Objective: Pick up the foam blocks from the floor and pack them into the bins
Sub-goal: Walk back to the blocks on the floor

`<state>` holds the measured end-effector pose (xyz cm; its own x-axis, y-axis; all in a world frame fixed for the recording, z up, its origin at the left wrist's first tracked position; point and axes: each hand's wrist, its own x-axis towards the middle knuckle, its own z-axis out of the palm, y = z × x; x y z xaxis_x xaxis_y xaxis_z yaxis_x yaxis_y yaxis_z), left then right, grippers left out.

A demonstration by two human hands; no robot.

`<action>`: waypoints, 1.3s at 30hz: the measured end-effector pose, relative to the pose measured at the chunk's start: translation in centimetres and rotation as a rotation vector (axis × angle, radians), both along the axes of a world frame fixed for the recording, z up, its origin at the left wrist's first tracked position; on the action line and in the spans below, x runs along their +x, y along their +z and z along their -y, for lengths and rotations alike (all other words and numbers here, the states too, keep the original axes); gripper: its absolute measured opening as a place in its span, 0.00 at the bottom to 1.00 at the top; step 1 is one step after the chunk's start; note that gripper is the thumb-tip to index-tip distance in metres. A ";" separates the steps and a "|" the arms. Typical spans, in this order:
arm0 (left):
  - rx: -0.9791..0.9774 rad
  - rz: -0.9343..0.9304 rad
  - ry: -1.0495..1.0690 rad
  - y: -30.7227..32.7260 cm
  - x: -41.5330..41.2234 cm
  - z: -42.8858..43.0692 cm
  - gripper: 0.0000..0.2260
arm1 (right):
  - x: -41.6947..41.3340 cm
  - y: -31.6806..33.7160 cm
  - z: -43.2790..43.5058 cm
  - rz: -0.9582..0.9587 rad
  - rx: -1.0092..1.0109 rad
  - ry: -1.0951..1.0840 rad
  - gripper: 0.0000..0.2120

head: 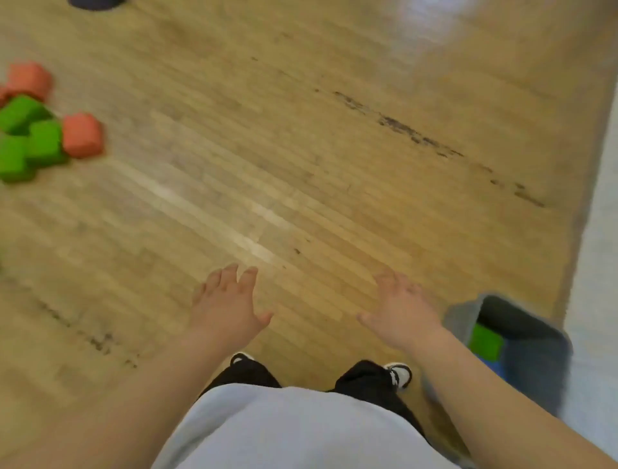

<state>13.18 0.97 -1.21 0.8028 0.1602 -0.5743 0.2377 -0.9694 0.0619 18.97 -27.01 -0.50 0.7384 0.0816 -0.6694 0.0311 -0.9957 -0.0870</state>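
A worn wooden floor [301,150] is seen from above, marked by dark scuffs [411,130] and bordered on the right by a paler strip [598,267]. Green and orange foam blocks [46,137] are clustered on it at the left edge, partly cut off. A grey bin [538,361] stands lower right with a green block [486,339] inside; a blue patch [498,366] beside it cannot be identified. The left hand [227,301] and right hand [401,311] are held out empty, fingers [230,272] spread. A dark object [93,2] is cut off at the top.

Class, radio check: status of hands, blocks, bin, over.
Hands open, empty: left hand, right hand. Red and green foam blocks clustered on floor, far left. One green block in grey bin, right. No obstacle.
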 end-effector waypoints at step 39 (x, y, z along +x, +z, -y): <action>0.092 0.036 1.630 4.7 -30.6 -65.8 0.41 | -9.4 3.6 -101.4 -0.020 0.199 1.581 0.43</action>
<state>-17.44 66.73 3.51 -0.2288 0.8346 -0.5011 0.9554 0.2913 0.0489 9.56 74.42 3.09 -0.1787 0.8070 -0.5628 0.9737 0.0630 -0.2189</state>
